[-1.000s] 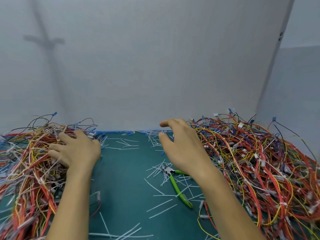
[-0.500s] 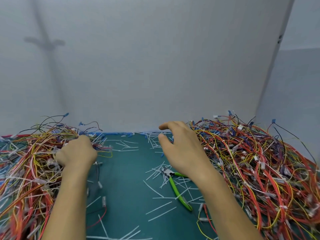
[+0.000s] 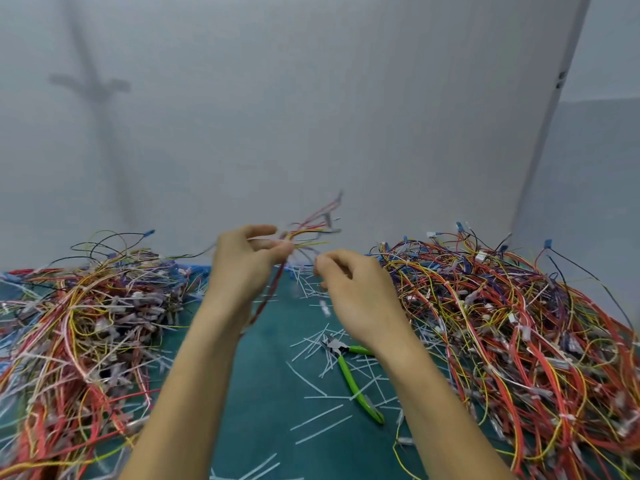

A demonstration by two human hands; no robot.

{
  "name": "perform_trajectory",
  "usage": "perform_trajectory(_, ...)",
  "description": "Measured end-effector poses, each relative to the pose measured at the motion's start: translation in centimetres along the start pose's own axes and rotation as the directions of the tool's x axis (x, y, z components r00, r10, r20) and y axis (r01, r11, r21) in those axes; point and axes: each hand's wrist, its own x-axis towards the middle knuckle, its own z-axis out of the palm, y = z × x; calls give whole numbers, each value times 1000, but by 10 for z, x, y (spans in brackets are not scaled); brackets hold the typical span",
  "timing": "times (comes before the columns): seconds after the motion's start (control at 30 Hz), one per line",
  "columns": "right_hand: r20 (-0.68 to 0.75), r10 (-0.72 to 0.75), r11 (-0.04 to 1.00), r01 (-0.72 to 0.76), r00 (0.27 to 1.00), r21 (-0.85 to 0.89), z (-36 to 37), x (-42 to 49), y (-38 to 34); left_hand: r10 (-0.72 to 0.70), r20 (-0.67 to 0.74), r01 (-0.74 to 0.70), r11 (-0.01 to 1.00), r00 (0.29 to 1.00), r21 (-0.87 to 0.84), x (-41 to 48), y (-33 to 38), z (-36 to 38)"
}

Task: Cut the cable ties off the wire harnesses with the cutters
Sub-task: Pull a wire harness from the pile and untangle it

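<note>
My left hand (image 3: 247, 268) holds a small wire harness (image 3: 308, 233) of red and yellow wires up above the middle of the green mat (image 3: 263, 382). Its ends fan out to the upper right, blurred, and a red strand hangs down below the hand. My right hand (image 3: 353, 292) is right beside it, fingers curled, its thumb and forefinger pinching at a pale strand of the harness. The cutters (image 3: 349, 372), with green handles, lie untouched on the mat just below my right wrist, jaws pointing to the upper left.
A big tangle of harnesses (image 3: 86, 323) covers the left of the mat and another pile (image 3: 502, 323) fills the right. Cut white ties (image 3: 311, 344) litter the mat between them. A grey wall stands close behind.
My left hand pulled a harness out of the left pile and raised it to the centre. My right hand rose from above the cutters and closed on the harness.
</note>
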Motion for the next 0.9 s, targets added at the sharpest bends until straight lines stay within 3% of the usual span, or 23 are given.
perform_trajectory(0.17,-97,151,943,-114,984,314,-6,5,3,1,158,17,993,987,-115,-21,6,36)
perform_trajectory(0.27,-162,197,894,-109,967,435,-16,9,9,0,220,24,994,975,-109,-30,7,45)
perform_trajectory(0.4,-149,199,906,-123,969,404,-24,12,19,9,331,-7,1000,944,-7,-39,10,50)
perform_trajectory(0.6,-217,192,944,-119,957,309,-33,15,29,-89,473,53,995,876,89,-37,17,40)
perform_trajectory(0.67,-275,193,949,-108,942,297,-37,17,32,-78,451,10,988,889,152,-30,17,30)
perform_trajectory(0.77,-319,199,895,-39,927,444,-43,18,31,-50,345,-45,964,937,263,-19,12,12)
perform_trajectory(0.83,-310,196,830,11,930,557,-44,16,25,-39,221,-25,960,975,280,-11,5,6)
perform_trajectory(0.9,-292,189,765,46,938,643,-42,15,19,6,95,-47,897,995,439,-7,-2,4)
